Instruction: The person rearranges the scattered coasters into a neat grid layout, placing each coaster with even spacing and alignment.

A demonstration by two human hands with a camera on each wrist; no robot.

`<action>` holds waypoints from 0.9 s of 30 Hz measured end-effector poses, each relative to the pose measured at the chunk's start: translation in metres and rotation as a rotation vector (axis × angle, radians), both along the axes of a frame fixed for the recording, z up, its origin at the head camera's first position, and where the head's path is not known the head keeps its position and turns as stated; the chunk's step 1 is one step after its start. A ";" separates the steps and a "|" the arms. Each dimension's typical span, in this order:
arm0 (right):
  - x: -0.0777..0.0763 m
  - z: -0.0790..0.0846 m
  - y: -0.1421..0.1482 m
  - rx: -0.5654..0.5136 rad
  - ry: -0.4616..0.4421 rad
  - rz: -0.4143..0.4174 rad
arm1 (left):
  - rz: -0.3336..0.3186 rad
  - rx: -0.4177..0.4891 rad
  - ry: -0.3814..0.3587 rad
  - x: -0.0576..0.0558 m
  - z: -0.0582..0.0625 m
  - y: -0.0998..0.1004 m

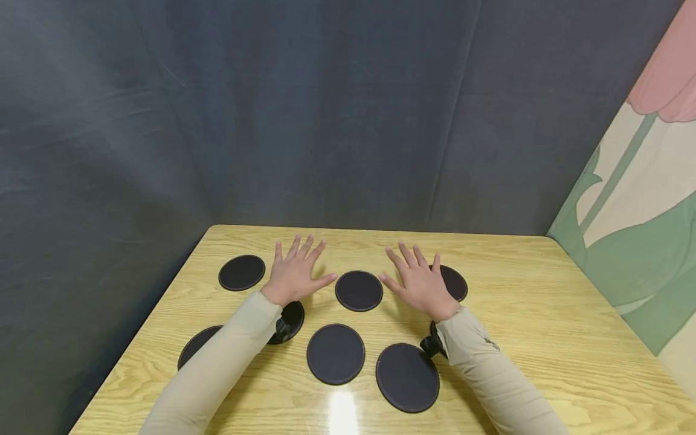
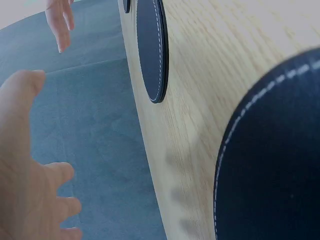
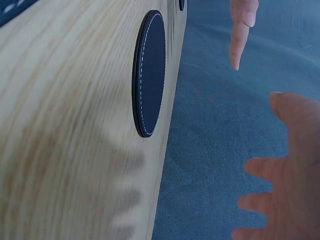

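Observation:
Both hands are raised over the wooden table with fingers spread and straight, holding nothing. My left hand (image 1: 295, 275) hovers between a round black coaster (image 1: 241, 272) at the far left and a middle coaster (image 1: 359, 290). My right hand (image 1: 421, 283) is on the other side of that middle one, partly hiding a coaster (image 1: 455, 283) behind it. In the left wrist view, a coaster (image 2: 151, 47) shows pale stitching along its rim and a layered edge. The right wrist view has a similar coaster (image 3: 152, 75), with the finger shadows falling on the wood nearby.
Nearer the front lie two more coasters, one central (image 1: 336, 354) and one to its right (image 1: 408, 377). Others are partly covered by the forearms, such as one at left (image 1: 197, 345). A dark curtain (image 1: 348, 121) hangs behind the table (image 1: 544, 314); a flower-patterned panel (image 1: 641, 229) borders the right.

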State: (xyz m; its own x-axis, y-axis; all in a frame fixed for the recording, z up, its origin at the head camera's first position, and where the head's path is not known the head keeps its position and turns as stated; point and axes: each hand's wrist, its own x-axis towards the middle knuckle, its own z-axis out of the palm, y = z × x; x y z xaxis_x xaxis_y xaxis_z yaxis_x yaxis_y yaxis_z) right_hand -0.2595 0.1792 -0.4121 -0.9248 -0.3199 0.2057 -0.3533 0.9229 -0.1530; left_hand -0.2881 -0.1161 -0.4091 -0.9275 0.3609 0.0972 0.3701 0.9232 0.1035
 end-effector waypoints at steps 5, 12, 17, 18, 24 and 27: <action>0.003 0.000 -0.001 0.004 -0.008 0.022 | -0.096 0.027 -0.096 0.003 0.000 0.001; 0.008 0.006 -0.003 0.019 -0.094 0.052 | -0.133 0.032 -0.243 0.005 0.004 0.008; 0.008 0.009 -0.005 -0.004 -0.151 0.062 | -0.124 0.042 -0.271 0.006 0.008 0.009; 0.008 0.009 -0.006 -0.007 -0.154 0.065 | -0.126 0.042 -0.275 0.006 0.009 0.010; 0.008 0.010 -0.008 -0.052 -0.173 0.081 | -0.143 0.042 -0.289 0.004 0.013 0.012; 0.006 0.011 -0.010 -0.097 -0.199 0.078 | -0.146 0.056 -0.291 0.002 0.016 0.013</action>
State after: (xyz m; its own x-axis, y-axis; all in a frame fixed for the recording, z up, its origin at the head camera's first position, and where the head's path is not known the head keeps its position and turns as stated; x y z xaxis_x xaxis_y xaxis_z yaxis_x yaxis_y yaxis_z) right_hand -0.2533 0.1690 -0.4008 -0.9237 -0.3792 0.0548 -0.3765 0.8718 -0.3135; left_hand -0.2864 -0.1029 -0.3931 -0.8582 0.4936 -0.1408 0.4456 0.8526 0.2731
